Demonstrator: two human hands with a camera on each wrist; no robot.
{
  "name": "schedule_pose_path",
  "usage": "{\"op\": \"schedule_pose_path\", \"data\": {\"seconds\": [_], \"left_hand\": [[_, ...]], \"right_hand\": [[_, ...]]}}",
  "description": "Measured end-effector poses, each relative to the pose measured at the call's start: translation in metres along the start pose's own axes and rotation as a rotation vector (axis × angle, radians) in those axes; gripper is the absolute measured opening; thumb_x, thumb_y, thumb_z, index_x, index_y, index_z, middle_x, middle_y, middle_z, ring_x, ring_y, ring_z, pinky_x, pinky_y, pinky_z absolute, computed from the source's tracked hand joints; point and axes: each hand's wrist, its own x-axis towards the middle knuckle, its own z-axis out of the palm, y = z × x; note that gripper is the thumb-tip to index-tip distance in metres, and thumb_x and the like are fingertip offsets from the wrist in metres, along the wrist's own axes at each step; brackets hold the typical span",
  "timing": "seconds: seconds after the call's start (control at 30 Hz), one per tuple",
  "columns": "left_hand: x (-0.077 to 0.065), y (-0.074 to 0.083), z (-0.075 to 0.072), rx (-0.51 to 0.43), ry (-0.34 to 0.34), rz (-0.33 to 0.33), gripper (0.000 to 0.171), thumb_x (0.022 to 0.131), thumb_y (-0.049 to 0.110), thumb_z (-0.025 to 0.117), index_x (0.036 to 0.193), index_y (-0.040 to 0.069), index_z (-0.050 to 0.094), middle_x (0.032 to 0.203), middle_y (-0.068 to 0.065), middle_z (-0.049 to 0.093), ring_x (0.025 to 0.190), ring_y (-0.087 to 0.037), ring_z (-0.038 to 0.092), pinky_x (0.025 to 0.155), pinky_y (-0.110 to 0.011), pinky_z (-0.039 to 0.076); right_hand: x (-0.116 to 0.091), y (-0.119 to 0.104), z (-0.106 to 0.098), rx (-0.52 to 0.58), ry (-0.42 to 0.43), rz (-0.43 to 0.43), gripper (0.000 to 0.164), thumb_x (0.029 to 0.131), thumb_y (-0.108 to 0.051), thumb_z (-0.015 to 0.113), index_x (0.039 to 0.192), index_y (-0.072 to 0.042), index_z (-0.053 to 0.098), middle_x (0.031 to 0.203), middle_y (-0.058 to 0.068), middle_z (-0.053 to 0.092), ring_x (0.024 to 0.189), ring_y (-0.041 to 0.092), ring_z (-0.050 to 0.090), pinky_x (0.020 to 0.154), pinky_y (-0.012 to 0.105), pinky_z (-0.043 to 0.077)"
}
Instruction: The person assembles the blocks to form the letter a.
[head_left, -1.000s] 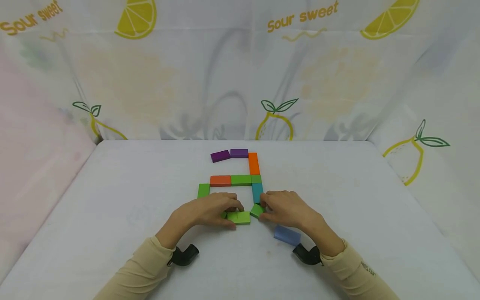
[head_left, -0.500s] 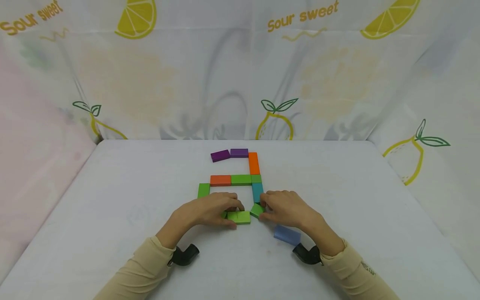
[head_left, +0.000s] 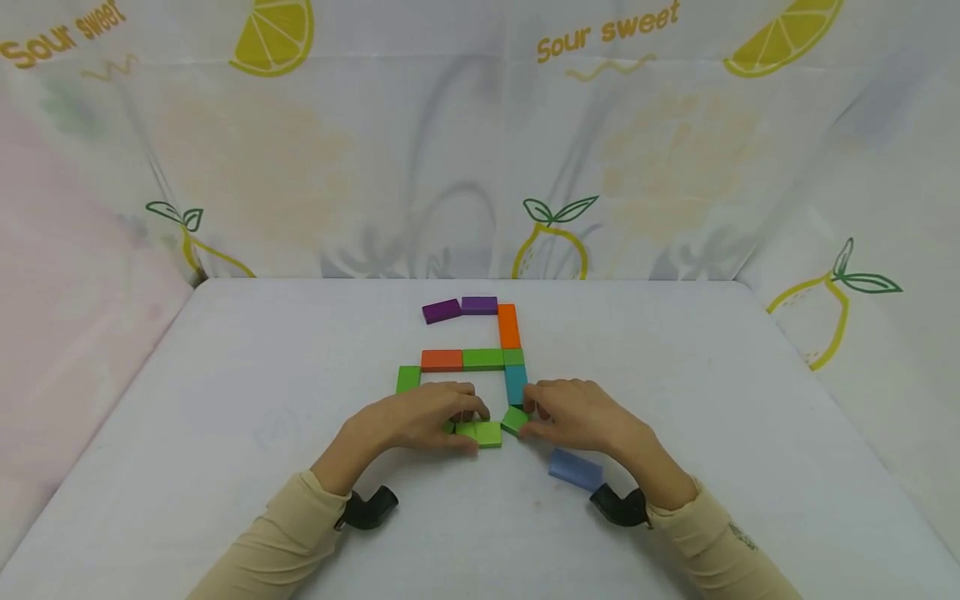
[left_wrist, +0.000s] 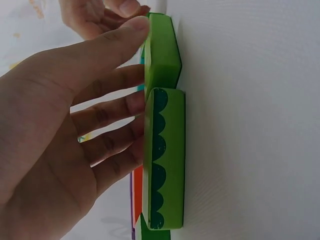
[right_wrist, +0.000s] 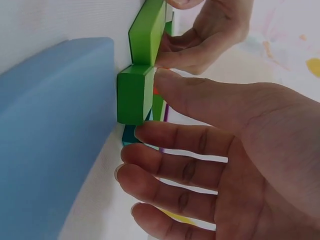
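Note:
My left hand pinches a light green block between thumb and fingers, the thumb along its near edge. Beside it lies a green block with a dark scalloped pattern, mostly hidden under the hand in the head view. My right hand holds a small green block between thumb and index finger, its other fingers loosely bent. That small block stands turned at an angle, with one corner close to the light green block and its far side at the teal block.
A blue block with a curved top lies near my right wrist. Farther back, an orange block, purple blocks, a red-orange block and green blocks form a connected outline on the white table.
My left thumb has slid slightly right along the light green block. My right hand and wrist have shifted slightly right. The blocks look almost unmoved.

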Motion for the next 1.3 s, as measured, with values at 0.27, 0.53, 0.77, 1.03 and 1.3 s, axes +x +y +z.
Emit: {"op": "schedule_pose_path", "data": {"seconds": [0.27, 0.53, 0.77, 1.03, 1.3], "left_hand": [[-0.003, -0.001, -0.001, 0.026, 0.032, -0.002, 0.031, 0.087, 0.033, 0.067, 0.113, 0.016, 0.066, 0.095, 0.002, 0.062, 0.087, -0.010, 0.056, 0.079, -0.023, 0.049], [-0.004, 0.000, -0.002, 0.022, 0.007, -0.003, 0.040, 0.084, 0.038, 0.069, 0.117, 0.016, 0.063, 0.097, 0.003, 0.061, 0.090, -0.010, 0.055, 0.082, -0.023, 0.049], [-0.005, -0.001, -0.001, 0.037, 0.001, -0.022, 0.044, 0.083, 0.041, 0.070, 0.119, 0.017, 0.062, 0.100, 0.004, 0.059, 0.093, -0.009, 0.054, 0.084, -0.023, 0.048], [-0.007, 0.000, -0.002, 0.059, 0.015, -0.038, 0.045, 0.082, 0.043, 0.070, 0.119, 0.019, 0.063, 0.099, 0.004, 0.057, 0.091, -0.008, 0.052, 0.080, -0.021, 0.048], [-0.009, 0.002, 0.000, 0.046, 0.001, -0.035, 0.046, 0.081, 0.043, 0.071, 0.119, 0.018, 0.063, 0.099, 0.003, 0.057, 0.091, -0.008, 0.052, 0.080, -0.021, 0.048]], "right_hand": [[-0.010, 0.005, 0.001, 0.065, -0.031, 0.004, 0.025, 0.087, -0.034, 0.066, 0.099, -0.013, 0.059, 0.067, -0.009, 0.050, 0.059, 0.005, 0.045, 0.054, 0.020, 0.039], [-0.020, 0.012, 0.004, 0.095, -0.030, -0.006, 0.022, 0.086, -0.038, 0.066, 0.087, -0.018, 0.056, 0.064, -0.011, 0.046, 0.057, 0.003, 0.042, 0.052, 0.019, 0.035], [-0.028, 0.016, 0.008, 0.104, -0.044, -0.019, 0.023, 0.085, -0.042, 0.067, 0.086, -0.022, 0.055, 0.065, -0.012, 0.046, 0.058, 0.001, 0.042, 0.053, 0.019, 0.036], [-0.043, 0.019, 0.005, 0.133, -0.076, -0.038, 0.035, 0.083, -0.052, 0.065, 0.093, -0.020, 0.055, 0.067, -0.011, 0.048, 0.059, 0.000, 0.043, 0.055, 0.019, 0.037], [-0.051, 0.013, 0.004, 0.157, -0.124, -0.009, 0.037, 0.077, -0.051, 0.071, 0.095, -0.022, 0.055, 0.069, -0.009, 0.051, 0.062, 0.000, 0.045, 0.057, 0.019, 0.037]]}}
